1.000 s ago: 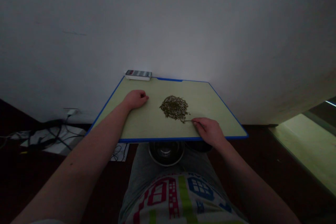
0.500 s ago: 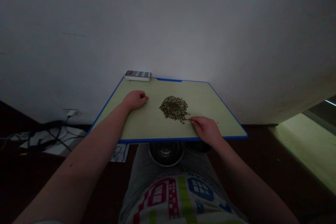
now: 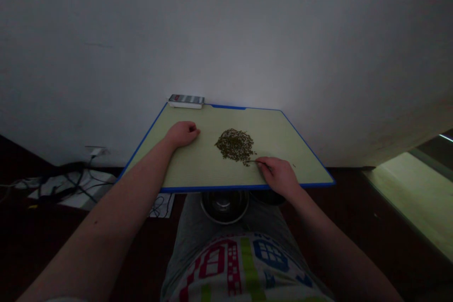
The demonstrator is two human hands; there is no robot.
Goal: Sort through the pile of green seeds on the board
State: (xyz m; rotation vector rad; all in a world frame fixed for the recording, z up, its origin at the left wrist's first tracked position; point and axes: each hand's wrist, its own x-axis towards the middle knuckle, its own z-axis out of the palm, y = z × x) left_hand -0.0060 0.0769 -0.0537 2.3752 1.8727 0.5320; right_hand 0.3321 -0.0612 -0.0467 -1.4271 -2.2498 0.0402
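Note:
A pile of small dark green grains [image 3: 235, 144] lies in the middle of a pale green board with a blue rim [image 3: 198, 170]. My right hand [image 3: 279, 175] rests on the board's near right part, closed on a thin metal tool [image 3: 253, 161] whose tip touches the pile's near right edge. My left hand [image 3: 182, 133] lies curled in a loose fist on the board, left of the pile, with nothing visible in it.
A phone [image 3: 186, 100] lies at the board's far left corner against the white wall. A metal bowl [image 3: 224, 205] and a dark bowl [image 3: 267, 197] sit on my lap under the board's near edge. Cables [image 3: 63, 181] lie on the floor at left.
My right hand with the tool has shifted slightly left, toward the pile's edge. My left hand has stayed put.

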